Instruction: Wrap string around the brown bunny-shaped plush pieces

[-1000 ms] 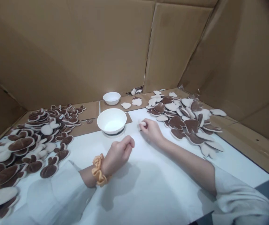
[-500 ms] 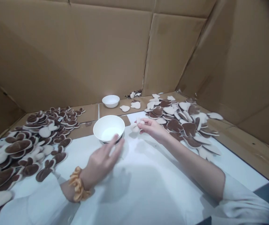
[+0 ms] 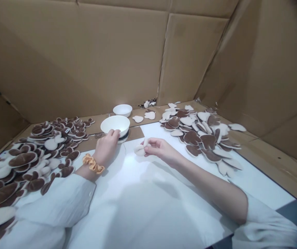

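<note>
On the far left, a big heap of brown and cream plush pieces [image 3: 31,155] is spread over the tabletop [image 3: 148,200], which is covered in white. An orange scrunchie [image 3: 93,164] is worn on the wrist of the left hand [image 3: 106,147]. This hand's grip is curled on the near rim of a white bowl [image 3: 114,125], just behind it. A smaller white bowl [image 3: 122,110] is set farther back on bare cardboard. Just right of the middle, a small cream plush piece [image 3: 139,149] is pinched in the grip of the right hand [image 3: 159,149] (held low over the white cover). A second heap of plush pieces [image 3: 202,133] is seen on the right. Tall cardboard walls [image 3: 127,55] are stood all around. No writing can be read.
</note>
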Tool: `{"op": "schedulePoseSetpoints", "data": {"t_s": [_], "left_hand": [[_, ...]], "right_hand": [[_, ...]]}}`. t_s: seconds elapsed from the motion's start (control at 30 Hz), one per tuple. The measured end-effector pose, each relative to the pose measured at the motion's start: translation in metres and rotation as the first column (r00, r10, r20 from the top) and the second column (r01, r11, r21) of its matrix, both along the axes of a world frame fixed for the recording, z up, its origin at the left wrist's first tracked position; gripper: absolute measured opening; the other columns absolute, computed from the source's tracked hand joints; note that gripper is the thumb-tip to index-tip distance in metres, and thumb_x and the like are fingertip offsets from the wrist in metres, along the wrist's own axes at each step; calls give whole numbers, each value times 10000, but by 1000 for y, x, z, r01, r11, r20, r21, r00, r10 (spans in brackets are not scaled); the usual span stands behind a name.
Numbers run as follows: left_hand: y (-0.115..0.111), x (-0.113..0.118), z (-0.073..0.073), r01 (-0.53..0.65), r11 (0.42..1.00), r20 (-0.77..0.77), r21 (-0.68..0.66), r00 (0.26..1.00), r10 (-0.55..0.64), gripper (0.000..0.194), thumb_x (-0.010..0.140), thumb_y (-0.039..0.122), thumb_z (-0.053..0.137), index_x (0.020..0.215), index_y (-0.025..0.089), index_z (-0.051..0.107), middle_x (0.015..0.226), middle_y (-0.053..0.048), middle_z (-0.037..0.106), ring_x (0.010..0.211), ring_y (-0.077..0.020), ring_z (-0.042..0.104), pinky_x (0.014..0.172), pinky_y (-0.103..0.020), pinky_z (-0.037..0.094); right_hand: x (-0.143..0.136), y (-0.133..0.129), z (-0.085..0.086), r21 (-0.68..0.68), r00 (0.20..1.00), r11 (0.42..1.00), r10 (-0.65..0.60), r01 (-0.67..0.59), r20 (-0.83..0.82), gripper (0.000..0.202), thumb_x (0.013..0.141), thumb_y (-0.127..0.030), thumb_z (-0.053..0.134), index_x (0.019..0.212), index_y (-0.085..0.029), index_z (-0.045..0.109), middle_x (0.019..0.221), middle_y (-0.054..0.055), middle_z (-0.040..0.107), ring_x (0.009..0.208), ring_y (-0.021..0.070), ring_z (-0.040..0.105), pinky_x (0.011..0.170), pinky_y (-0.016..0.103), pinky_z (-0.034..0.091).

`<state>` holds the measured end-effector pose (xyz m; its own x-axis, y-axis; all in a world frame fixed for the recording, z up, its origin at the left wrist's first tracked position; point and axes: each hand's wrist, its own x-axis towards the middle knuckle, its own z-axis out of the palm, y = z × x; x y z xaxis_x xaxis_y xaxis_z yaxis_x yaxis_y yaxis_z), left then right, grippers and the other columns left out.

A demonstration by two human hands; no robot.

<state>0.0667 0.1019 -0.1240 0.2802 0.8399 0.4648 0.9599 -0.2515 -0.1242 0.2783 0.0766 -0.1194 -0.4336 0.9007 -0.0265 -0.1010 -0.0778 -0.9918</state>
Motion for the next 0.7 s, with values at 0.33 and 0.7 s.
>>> {"op": "schedulePoseSetpoints", "data": {"t_s": [0.33,0.7], "left_hand": [[-63,33,4,438,884,659,-163,716,-233,167,859,303,415,874,176,522,841,-23,544,620,-125,472,619,-243,378],[-49,33,-9,706,573,907,-415,275,317,293,836,367,366,650,148,425,548,30,387,432,-81,324,435,-202,272]], "right_hand": [[-13,-12,-5,75,995,995,-77,72,69,175,662,-212,604,793,-125,527,689,-6,528,612,90,510,558,202,402],[-20,-18,-13,-5,993,999,-49,49,103,175,597,-159,613,745,-118,530,658,-18,536,596,96,518,570,207,400]]}}
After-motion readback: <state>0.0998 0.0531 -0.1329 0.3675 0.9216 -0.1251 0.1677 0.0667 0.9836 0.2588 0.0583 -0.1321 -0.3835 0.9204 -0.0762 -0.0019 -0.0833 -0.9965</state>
